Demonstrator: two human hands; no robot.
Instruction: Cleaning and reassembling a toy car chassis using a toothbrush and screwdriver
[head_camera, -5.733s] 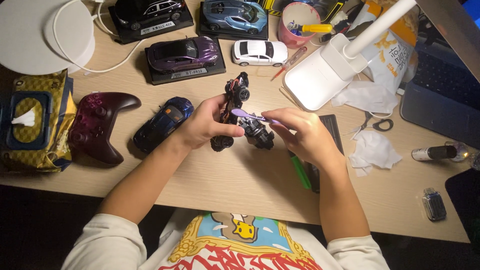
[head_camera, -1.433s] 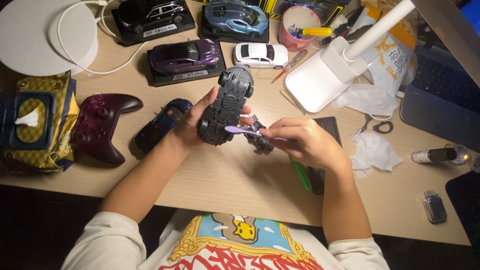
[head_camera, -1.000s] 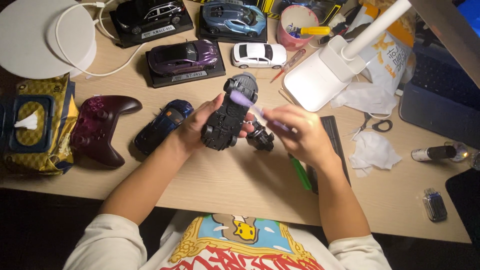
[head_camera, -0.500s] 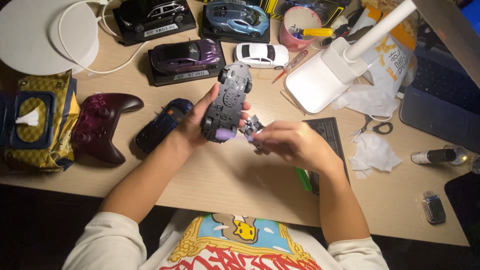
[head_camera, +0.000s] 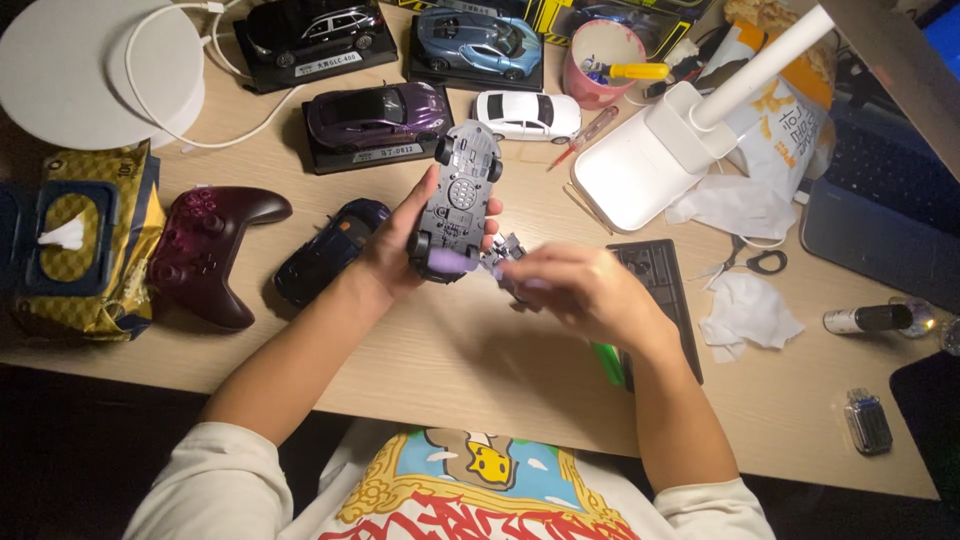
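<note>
A: Head view: the left hand (head_camera: 395, 255) is clamped around the toy car (head_camera: 458, 203), which is turned grey underside up, above the desk (head_camera: 480, 350).

B: And the right hand (head_camera: 575, 290)?

A: Just right of the car's near end, blurred. Its fingers are curled together on a small grey and purple piece (head_camera: 505, 262) that touches the car's near end; I cannot tell what the piece is.

B: What lies around the car?

A: Left of it a dark blue car (head_camera: 325, 250), and further left a dark red gamepad (head_camera: 205, 250). Beyond it a purple car (head_camera: 375, 115) on a black base and a white car (head_camera: 527, 115). To its right a white lamp base (head_camera: 650, 160), and nearer the person a black tray (head_camera: 660, 290).
</note>
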